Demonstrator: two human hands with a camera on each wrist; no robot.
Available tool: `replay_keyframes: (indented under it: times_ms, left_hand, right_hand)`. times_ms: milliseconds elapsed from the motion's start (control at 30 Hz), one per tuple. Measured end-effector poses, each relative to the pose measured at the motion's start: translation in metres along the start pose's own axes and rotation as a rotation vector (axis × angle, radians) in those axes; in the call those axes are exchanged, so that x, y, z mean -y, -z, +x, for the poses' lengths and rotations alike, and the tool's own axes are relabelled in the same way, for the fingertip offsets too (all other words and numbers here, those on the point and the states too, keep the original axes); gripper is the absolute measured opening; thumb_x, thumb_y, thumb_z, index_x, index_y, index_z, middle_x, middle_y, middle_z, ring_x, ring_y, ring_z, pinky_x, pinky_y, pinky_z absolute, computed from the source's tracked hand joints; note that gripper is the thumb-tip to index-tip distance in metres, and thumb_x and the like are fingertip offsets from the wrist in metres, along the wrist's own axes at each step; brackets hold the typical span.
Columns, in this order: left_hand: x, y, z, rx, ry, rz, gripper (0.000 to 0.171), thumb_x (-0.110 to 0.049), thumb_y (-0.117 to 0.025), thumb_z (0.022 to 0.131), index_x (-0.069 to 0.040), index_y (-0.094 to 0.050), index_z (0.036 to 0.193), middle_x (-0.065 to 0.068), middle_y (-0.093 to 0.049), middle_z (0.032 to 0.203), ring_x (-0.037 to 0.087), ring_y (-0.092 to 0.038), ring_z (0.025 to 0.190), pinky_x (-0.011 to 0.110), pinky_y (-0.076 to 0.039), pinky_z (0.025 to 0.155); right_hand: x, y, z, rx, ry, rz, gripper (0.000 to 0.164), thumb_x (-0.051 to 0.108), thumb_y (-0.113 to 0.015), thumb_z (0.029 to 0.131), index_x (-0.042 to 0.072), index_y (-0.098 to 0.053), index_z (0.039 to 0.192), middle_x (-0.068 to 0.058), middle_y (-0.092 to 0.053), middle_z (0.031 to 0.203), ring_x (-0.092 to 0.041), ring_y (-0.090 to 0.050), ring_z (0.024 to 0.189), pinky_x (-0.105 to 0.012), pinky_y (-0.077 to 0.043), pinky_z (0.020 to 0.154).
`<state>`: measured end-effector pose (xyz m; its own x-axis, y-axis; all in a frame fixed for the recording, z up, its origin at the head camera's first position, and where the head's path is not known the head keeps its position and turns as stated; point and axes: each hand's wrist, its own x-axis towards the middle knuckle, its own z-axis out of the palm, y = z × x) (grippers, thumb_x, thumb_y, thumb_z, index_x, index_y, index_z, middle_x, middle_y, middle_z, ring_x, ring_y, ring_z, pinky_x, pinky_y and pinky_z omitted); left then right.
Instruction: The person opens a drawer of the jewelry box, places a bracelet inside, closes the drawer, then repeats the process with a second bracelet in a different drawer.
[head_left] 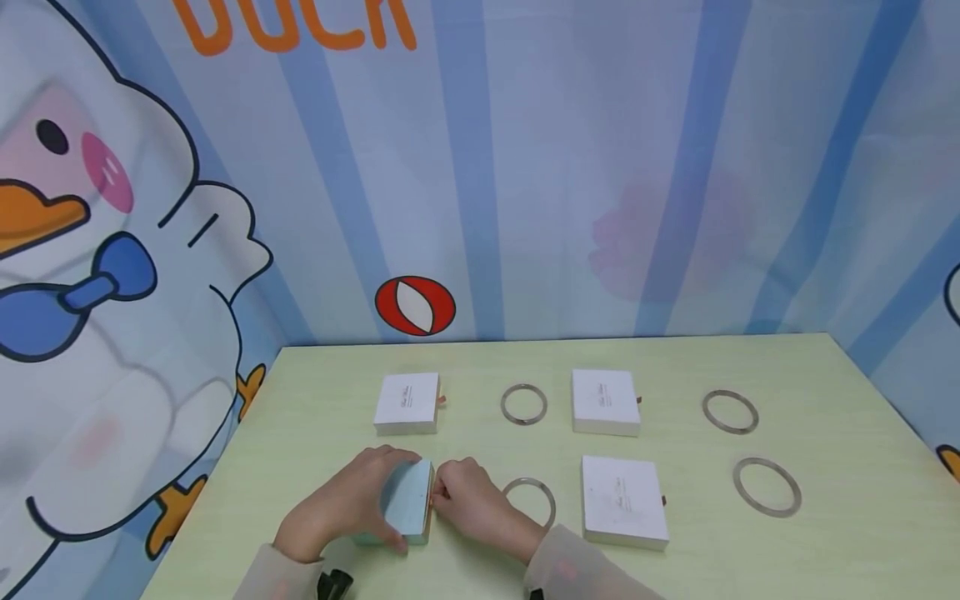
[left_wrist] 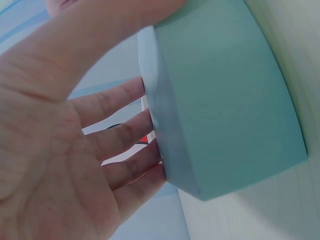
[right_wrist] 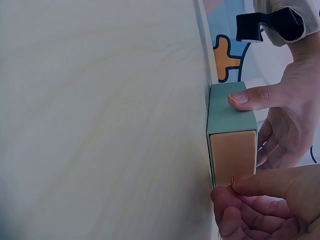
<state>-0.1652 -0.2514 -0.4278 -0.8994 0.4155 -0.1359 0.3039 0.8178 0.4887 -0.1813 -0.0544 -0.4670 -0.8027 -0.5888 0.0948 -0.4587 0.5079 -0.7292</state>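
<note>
My left hand [head_left: 341, 502] grips a light teal drawer-style gift box [head_left: 409, 498] on the table, thumb on the near side and fingers over the far side. In the left wrist view several fingertips touch a face of the teal box [left_wrist: 225, 100]. My right hand [head_left: 472, 500] is at the box's right end, its thumb and forefinger pinching a small pull tab [right_wrist: 232, 180] on the peach-coloured end face [right_wrist: 233, 154]. That end looks flush with the sleeve. Beside the right wrist lies a grey bangle [head_left: 553, 506], partly hidden by the forearm.
A white box [head_left: 407, 400] stands behind the teal one; two more, a back white box [head_left: 604, 400] and a front white box [head_left: 622, 500], stand to the right. Other bangles lie around: a back-middle ring [head_left: 524, 387], a back-right ring [head_left: 731, 430] and a front-right ring [head_left: 797, 500].
</note>
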Motion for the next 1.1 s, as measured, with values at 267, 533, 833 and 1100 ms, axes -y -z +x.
replay_keyframes:
  times_ms: [267,533,833,1100]
  left_hand:
    - [0.0006,-0.0006,-0.0007,0.003,0.006,-0.004,0.099,-0.032,-0.102,0.048,-0.005,-0.058,0.131,0.007,-0.059,0.122,0.026,-0.050,0.107,0.049,-0.045,0.092]
    - [0.0008,-0.0008,-0.0005,0.000,0.004,0.011,0.098,-0.031,-0.102,0.049,-0.006,-0.057,0.132,0.007,-0.059,0.123,0.025,-0.050,0.107,0.049,-0.045,0.093]
    - [0.0005,-0.0009,-0.0011,-0.012,-0.005,0.012,0.099,-0.032,-0.102,0.048,-0.006,-0.058,0.132,0.008,-0.059,0.125,0.025,-0.051,0.108,0.049,-0.045,0.093]
    - [-0.0015,-0.0005,-0.0022,-0.013,0.008,-0.006,0.097,-0.031,-0.102,0.049,-0.006,-0.058,0.132,0.008,-0.059,0.125,0.026,-0.050,0.108,0.049,-0.045,0.092]
  right_hand:
    - [0.0013,0.0010,-0.0023,-0.011,-0.025,-0.036,0.036,-0.003,-0.068,0.083,0.014,-0.051,0.056,0.012,-0.041,0.051,-0.002,-0.039,0.047,-0.017,-0.032,0.044]
    - [0.0030,0.0011,-0.0031,-0.012,-0.024,-0.075,0.040,-0.002,-0.069,0.083,0.016,-0.048,0.054,0.012,-0.039,0.049,-0.001,-0.037,0.046,-0.017,-0.030,0.043]
    - [0.0053,0.0021,-0.0042,-0.013,-0.008,-0.114,0.043,-0.004,-0.066,0.082,0.015,-0.045,0.050,0.012,-0.034,0.047,-0.002,-0.034,0.044,-0.018,-0.027,0.042]
    - [0.0068,0.0023,-0.0050,-0.010,-0.008,-0.146,0.044,-0.003,-0.065,0.083,0.016,-0.043,0.050,0.012,-0.032,0.047,-0.002,-0.032,0.043,-0.018,-0.026,0.041]
